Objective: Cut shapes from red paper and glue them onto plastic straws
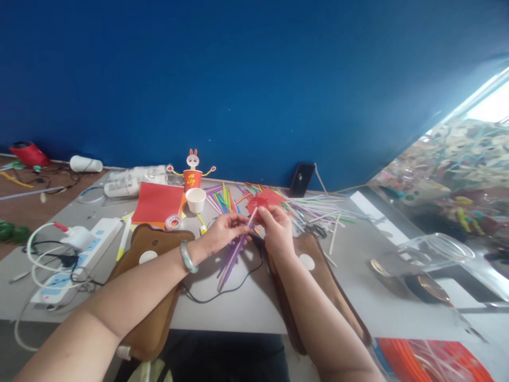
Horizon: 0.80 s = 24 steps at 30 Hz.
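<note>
My right hand [277,228] is closed, thumb and fingers pinching a small red paper piece [258,202] at the top of a thin pale stick [253,215]. Just to the left, my left hand [227,232] closes its fingertips around the stick lower down. Several long purple sticks [233,258] slant below the hands; whether any are gripped too, I cannot tell. Beyond the hands lie a larger red paper piece [271,196] and loose coloured sticks [225,199]. A white paper cup [195,200] stands at the left, before a red cup figure [193,179] with a rabbit head.
Brown padded cushions [163,286] lie under both forearms. A power strip [79,262] with cables is at the left, near red paper sheets [157,203] and a tape roll [173,222]. Scissors [315,229], a leaning phone [302,179] and a clear jar [421,255] are rightward.
</note>
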Each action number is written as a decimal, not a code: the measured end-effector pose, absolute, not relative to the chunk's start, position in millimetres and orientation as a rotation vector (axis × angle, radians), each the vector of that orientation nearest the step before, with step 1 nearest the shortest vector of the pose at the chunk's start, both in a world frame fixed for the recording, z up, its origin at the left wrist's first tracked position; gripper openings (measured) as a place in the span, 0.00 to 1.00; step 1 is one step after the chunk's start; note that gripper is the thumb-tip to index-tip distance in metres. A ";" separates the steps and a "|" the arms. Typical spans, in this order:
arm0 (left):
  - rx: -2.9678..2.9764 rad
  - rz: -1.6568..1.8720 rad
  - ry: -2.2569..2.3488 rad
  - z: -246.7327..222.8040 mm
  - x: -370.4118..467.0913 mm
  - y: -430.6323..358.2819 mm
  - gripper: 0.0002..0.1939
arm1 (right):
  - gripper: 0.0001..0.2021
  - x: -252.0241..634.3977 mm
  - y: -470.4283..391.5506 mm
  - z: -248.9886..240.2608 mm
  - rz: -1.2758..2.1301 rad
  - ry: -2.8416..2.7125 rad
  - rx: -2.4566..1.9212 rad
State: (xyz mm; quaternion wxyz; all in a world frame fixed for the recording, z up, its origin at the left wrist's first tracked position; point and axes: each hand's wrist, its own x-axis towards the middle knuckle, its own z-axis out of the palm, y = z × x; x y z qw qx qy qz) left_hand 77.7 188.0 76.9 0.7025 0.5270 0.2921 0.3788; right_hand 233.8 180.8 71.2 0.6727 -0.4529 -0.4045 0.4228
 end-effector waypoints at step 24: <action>1.135 0.850 0.656 75.4 78.7 188.4 0.16 | 0.15 234.5 182.1 71.1 0.964 -0.891 -0.986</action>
